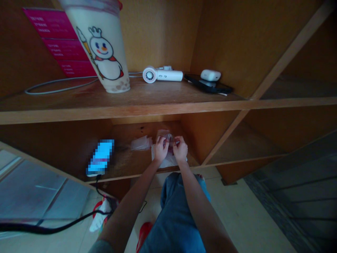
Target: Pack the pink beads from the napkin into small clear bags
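Hands [161,149] on plastic bag [164,134]

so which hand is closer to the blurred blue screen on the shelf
Left. The left hand is to the right of the blurred blue screen, not touching it; the right hand is farther right, beyond the left hand.

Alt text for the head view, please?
The left hand and right hand hold a clear plastic bag on a lower wooden shelf. Above, a shelf holds a printed drink cup, a small white fan and a white earbud case on a dark phone.
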The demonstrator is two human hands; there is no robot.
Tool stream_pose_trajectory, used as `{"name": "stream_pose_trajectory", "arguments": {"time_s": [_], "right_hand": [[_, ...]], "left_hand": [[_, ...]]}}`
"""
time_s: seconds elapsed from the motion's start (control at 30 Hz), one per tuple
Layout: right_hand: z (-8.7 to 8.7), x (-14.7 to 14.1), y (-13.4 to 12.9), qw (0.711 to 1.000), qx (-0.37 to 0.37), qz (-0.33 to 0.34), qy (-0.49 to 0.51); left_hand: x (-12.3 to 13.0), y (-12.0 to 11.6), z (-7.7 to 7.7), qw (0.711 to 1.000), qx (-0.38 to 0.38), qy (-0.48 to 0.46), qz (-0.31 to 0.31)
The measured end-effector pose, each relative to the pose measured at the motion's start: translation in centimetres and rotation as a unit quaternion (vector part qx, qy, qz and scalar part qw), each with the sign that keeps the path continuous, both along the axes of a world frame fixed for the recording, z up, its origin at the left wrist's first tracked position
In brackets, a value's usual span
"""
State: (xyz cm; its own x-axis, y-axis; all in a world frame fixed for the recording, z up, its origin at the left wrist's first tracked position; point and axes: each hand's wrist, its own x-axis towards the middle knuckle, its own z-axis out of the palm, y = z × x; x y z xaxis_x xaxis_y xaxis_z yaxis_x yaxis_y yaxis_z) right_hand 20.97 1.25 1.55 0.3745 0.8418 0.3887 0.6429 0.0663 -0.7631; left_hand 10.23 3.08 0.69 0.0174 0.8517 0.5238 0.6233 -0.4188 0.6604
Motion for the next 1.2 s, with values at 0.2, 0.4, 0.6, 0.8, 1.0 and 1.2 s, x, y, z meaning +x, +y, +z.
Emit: {"name": "stream_pose_trajectory", "arguments": {"time_s": [0.2, 0.4, 0.6, 0.8, 1.0, 1.2], "right_hand": [[-0.2, 0.1, 0.3, 0.999, 0.028, 0.031, 0.006], [-0.7, -0.1, 0.6, 0.998, 0.03, 0.049, 0.038], [-1.4, 0.4, 1.6, 0.963, 0.044, 0.041, 0.264], [-1.3, 0.6, 1.8, 0.934, 0.055, 0.064, 0.346], [-1.0, 0.7, 1.4, 0.959, 0.041, 0.111, 0.257], [-0.5, 0.3, 1.1, 0.923, -0.005, 0.125, 0.364]], "left_hand": [[0.0, 0.2, -0.3, 0.998, 0.022, -0.045, -0.024], [-0.1, 0.3, -0.5, 0.998, 0.021, -0.056, -0.029], [-0.1, 0.3, -0.7, 0.998, 0.029, -0.062, -0.015], [0.0, 0.4, -0.8, 0.996, 0.025, -0.083, -0.006], [0.0, 0.4, -0.7, 0.995, 0.001, -0.096, -0.006], [0.0, 0.2, -0.5, 0.991, -0.004, -0.136, -0.002]]}}
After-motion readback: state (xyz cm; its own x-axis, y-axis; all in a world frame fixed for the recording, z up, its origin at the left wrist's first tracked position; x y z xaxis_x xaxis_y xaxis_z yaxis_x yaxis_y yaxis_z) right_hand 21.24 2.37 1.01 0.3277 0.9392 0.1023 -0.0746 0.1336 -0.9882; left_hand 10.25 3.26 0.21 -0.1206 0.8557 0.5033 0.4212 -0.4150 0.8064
